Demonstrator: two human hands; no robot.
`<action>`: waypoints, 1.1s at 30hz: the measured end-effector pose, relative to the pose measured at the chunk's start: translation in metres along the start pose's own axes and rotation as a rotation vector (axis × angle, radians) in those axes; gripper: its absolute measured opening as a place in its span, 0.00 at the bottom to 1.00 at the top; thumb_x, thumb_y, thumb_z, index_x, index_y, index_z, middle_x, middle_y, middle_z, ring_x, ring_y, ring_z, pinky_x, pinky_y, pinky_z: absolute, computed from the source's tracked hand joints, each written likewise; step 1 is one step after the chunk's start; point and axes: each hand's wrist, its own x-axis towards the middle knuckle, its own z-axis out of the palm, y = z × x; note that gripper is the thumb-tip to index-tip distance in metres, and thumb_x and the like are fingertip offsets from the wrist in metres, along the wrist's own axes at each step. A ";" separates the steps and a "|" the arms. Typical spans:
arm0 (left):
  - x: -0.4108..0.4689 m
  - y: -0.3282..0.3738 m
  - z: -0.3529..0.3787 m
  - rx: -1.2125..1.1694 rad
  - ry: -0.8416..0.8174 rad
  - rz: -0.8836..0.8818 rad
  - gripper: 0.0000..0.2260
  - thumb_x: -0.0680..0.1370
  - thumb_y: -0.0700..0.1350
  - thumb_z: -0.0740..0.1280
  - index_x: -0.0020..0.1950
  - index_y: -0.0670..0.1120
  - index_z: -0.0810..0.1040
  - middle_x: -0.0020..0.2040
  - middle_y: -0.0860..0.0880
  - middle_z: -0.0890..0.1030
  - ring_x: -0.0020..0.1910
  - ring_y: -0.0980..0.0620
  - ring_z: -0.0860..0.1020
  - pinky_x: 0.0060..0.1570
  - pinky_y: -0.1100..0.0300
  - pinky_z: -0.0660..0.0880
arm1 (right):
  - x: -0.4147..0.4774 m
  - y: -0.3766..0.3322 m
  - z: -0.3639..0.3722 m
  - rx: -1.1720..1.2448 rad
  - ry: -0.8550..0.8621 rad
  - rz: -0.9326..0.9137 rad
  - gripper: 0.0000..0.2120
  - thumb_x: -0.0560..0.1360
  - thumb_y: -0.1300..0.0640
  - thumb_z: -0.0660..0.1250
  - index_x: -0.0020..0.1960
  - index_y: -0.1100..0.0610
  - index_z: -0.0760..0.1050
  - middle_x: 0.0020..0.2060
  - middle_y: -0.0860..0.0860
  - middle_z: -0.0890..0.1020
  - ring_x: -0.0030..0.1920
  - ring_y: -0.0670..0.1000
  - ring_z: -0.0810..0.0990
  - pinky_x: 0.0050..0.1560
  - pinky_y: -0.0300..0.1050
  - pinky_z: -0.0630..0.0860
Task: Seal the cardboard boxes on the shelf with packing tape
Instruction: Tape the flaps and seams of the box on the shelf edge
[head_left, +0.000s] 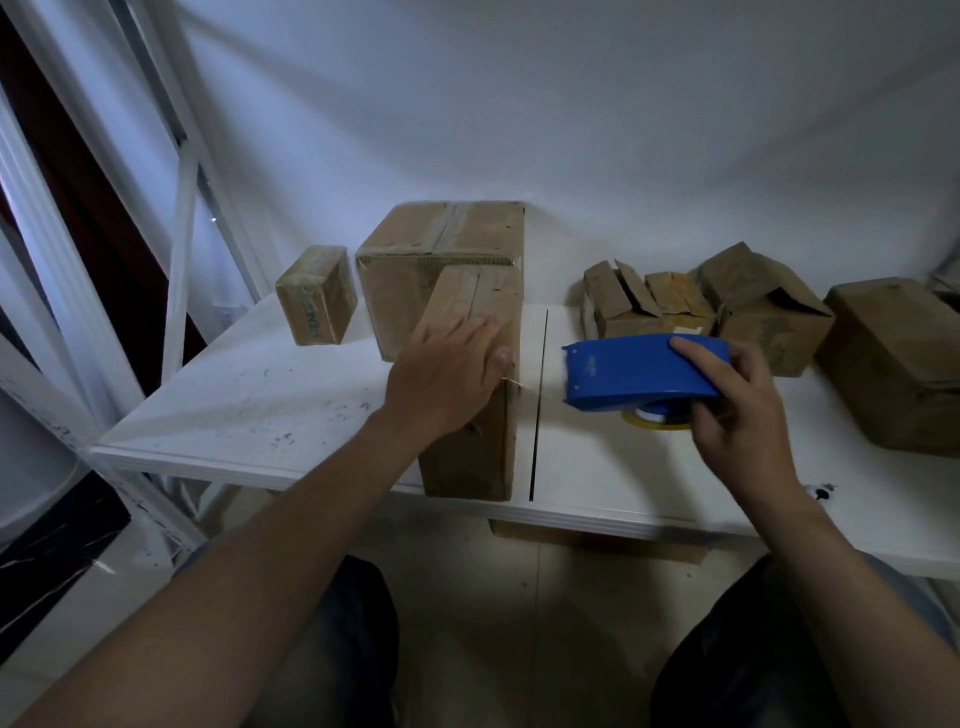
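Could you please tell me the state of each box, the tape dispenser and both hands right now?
tall box: upright, top flaps closed.
large box: closed, top seam taped.
small box: closed.
middle box: flaps open.
crumpled box: flaps open.
far-right box: looks closed.
tape dispenser: gripped, roll loaded.
left hand: flat, pressing the tall box.
right hand: grips the tape dispenser.

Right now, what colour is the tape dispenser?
Blue, seen in the head view: tape dispenser.
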 end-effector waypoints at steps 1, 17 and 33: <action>0.001 0.000 0.000 0.010 0.001 0.004 0.32 0.81 0.61 0.39 0.77 0.49 0.65 0.76 0.48 0.69 0.76 0.48 0.65 0.73 0.46 0.61 | -0.002 0.005 -0.006 -0.016 0.002 0.020 0.34 0.74 0.73 0.66 0.74 0.47 0.69 0.66 0.58 0.67 0.62 0.51 0.68 0.61 0.45 0.72; 0.005 0.003 0.001 -0.002 -0.063 -0.083 0.42 0.71 0.76 0.46 0.79 0.54 0.60 0.78 0.52 0.65 0.77 0.49 0.62 0.75 0.42 0.58 | 0.024 -0.042 0.008 -0.423 -0.230 -0.024 0.32 0.75 0.60 0.73 0.74 0.39 0.68 0.66 0.59 0.70 0.62 0.62 0.69 0.39 0.52 0.76; 0.005 0.003 0.004 0.006 -0.018 -0.073 0.39 0.71 0.74 0.51 0.77 0.53 0.64 0.75 0.51 0.70 0.72 0.48 0.68 0.71 0.45 0.64 | 0.075 -0.098 0.023 -0.683 -0.359 -0.059 0.23 0.76 0.53 0.71 0.69 0.40 0.72 0.60 0.57 0.72 0.59 0.62 0.73 0.38 0.48 0.70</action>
